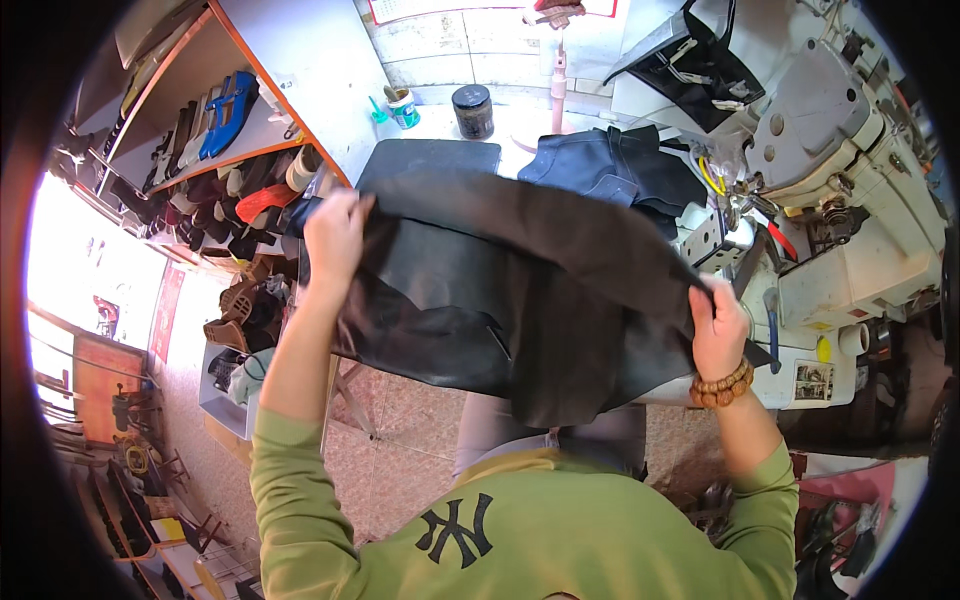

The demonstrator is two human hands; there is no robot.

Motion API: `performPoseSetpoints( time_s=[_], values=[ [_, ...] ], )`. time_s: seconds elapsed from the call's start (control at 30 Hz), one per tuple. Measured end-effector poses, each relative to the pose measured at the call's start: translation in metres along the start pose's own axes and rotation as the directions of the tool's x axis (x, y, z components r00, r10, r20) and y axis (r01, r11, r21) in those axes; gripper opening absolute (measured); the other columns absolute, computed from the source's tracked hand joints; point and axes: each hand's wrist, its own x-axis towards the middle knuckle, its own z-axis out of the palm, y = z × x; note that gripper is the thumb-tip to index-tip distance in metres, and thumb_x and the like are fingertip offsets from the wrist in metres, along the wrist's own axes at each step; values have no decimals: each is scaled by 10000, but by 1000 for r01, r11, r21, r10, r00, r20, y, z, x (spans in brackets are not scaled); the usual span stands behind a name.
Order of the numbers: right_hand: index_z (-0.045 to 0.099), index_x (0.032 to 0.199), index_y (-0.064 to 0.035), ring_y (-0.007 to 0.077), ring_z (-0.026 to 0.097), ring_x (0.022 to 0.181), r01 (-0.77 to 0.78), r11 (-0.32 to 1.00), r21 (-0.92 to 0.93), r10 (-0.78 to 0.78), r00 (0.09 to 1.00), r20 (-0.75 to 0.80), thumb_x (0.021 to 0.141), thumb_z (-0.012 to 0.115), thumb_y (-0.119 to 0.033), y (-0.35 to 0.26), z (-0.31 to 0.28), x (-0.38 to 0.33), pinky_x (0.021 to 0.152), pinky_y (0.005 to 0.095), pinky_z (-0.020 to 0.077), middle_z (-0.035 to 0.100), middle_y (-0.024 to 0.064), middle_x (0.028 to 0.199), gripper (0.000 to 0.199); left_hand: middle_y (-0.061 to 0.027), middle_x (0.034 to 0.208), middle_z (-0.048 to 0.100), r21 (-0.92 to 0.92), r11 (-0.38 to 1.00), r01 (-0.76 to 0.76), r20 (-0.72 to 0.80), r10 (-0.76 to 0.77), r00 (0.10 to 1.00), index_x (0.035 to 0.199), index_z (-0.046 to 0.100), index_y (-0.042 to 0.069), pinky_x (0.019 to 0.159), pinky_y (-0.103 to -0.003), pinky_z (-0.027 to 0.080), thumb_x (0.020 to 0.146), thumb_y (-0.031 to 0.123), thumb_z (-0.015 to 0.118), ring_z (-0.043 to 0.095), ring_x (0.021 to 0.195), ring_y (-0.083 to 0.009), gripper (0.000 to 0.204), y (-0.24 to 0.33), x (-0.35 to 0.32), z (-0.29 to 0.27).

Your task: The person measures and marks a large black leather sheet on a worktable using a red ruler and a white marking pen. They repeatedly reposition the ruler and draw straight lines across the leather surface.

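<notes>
A black leather garment (430, 265), which looks like a jacket, spreads across the work table in front of me. Its upper edge is lifted and stretched between my two hands. At the garment's left end, my left hand (335, 240) is closed on that edge. My right hand (718, 335), with a beaded bracelet on the wrist, pinches the edge at the other end. A dark brown-black panel hangs down the middle towards my lap. Beside it lies a short zip-like line in the leather. The table surface under the garment is mostly hidden.
Behind the garment lie a dark flat board (440, 153) and a folded dark blue leather piece (600, 170). A black jar (473, 112) and a small tub (404, 108) stand near the wall. A pale machine (825, 130) fills the right; a shoe shelf (235, 140) stands left.
</notes>
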Motion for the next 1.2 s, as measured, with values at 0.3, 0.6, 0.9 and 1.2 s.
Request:
performPoseSetpoints(
  time_s=[0.3,0.6,0.9,1.2],
  values=[
    [568,1294,-41,370,654,1026,238,924,-298,-287,949,-132,874,583,101,22,24,27,897,423,522,657,196,1135,444,-225,1574,282,-411,868,-279,50,327,944,1482,399,84,1147,-465,340,820,155,736,356,1421,-390,746,68,16,57],
    [535,1334,-30,385,653,1038,229,943,-241,-228,973,32,864,622,64,36,15,16,879,411,531,646,206,1185,487,-204,1532,370,-333,766,-550,548,632,548,1449,456,137,1144,-603,267,672,339,831,339,1427,-385,886,104,-132,41],
    [681,986,-34,370,673,775,-26,994,-109,21,999,-48,890,669,-105,38,5,15,672,394,539,684,173,860,120,-77,1149,691,-710,478,-517,145,818,557,1112,691,143,975,-442,502,827,226,716,660,1078,-264,298,178,-163,44],
    [655,1010,-105,337,665,723,231,963,-140,-240,969,-54,875,657,-54,2,-7,64,603,399,533,680,98,846,144,-63,900,651,-762,646,-31,-119,-93,989,1027,638,-66,809,-274,446,1031,277,527,538,837,-120,360,152,14,-77]
  ],
)
